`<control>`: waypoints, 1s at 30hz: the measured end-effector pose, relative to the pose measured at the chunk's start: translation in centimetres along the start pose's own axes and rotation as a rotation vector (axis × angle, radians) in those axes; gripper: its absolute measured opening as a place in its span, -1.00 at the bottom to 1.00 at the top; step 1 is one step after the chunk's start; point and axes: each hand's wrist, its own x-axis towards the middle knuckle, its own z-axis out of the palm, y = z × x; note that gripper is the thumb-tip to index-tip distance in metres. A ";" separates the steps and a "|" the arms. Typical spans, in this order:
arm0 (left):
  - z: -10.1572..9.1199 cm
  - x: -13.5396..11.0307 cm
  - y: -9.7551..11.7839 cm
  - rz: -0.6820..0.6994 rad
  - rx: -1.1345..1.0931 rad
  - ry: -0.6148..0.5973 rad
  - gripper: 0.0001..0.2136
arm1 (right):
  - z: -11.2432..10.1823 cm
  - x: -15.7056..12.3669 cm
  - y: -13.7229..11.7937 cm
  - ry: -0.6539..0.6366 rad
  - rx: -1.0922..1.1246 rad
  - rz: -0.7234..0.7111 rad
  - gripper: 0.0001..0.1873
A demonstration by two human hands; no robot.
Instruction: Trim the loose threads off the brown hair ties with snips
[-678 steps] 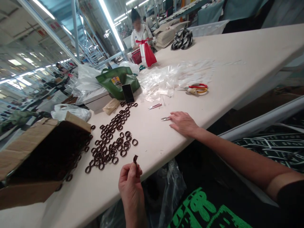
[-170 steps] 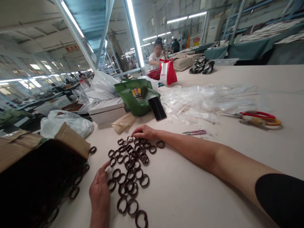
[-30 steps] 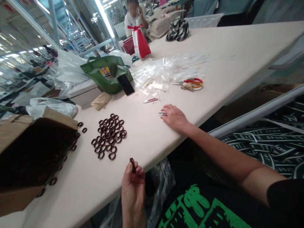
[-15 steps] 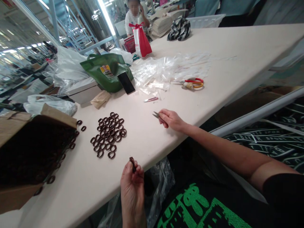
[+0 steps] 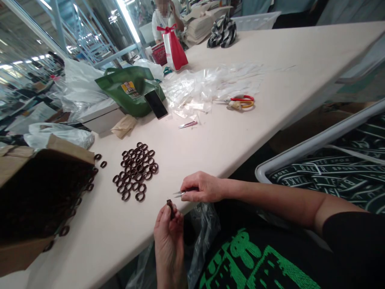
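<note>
At the near table edge my left hand (image 5: pixel 169 230) pinches a dark brown elastic ring (image 5: pixel 170 207) upright between its fingertips. My right hand (image 5: pixel 201 187) is closed on small metal thread snips (image 5: pixel 179 194), whose tips point left, close to the held ring. A cluster of several dark brown rings (image 5: pixel 135 169) lies flat on the cream table (image 5: pixel 270 68) just beyond both hands.
An open cardboard box (image 5: pixel 36 192) full of dark rings sits at the left. Further back lie pink snips (image 5: pixel 187 125), red-handled scissors (image 5: pixel 242 102), clear plastic bags (image 5: pixel 210 84), a phone (image 5: pixel 155 104), a green bag (image 5: pixel 128 88) and a white box (image 5: pixel 100 116). Another person (image 5: pixel 162 18) sits at the far end.
My right hand picked the metal snips off the table and carried them down and left to the ring that my left hand holds. The left hand barely moved.
</note>
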 end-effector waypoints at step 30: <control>0.1 0.2 -0.5 -0.011 0.046 0.003 -0.62 | 0.5 0.0 -0.2 0.183 -0.475 -0.187 -0.70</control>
